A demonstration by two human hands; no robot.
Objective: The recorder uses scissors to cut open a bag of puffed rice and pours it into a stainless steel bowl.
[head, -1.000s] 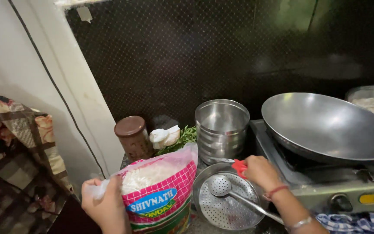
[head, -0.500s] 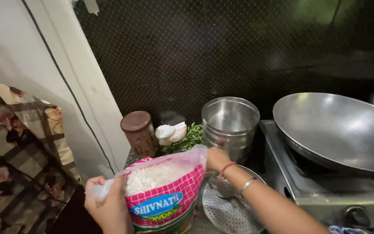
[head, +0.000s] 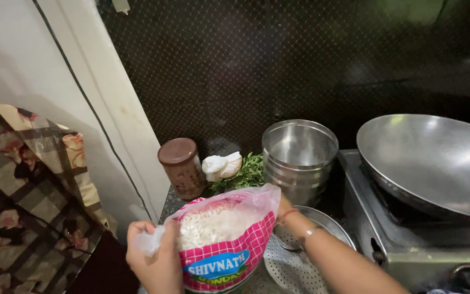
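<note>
My left hand [head: 156,260] grips the left edge of an open pink-checked plastic bag [head: 221,247] filled with white flaky grains. My right hand [head: 285,209] reaches behind the bag's right rim. Its fingers are mostly hidden by the plastic, and only the wrist with a red thread and a bangle shows. The bag stands upright at the counter's front with its mouth held wide. A perforated steel plate [head: 300,267] lies just right of the bag, under my right forearm.
Behind the bag stand a brown-lidded jar [head: 180,167], a white bundle [head: 221,165], green herbs [head: 250,173] and stacked steel pots [head: 299,158]. A large steel wok [head: 436,163] sits on the stove [head: 390,245] at the right. A floral checked cloth [head: 25,196] hangs at the left.
My right hand left the red-handled perforated ladle and moved left to the bag's right rim. The view shifted closer and leftward; my left hand kept its hold on the bag.
</note>
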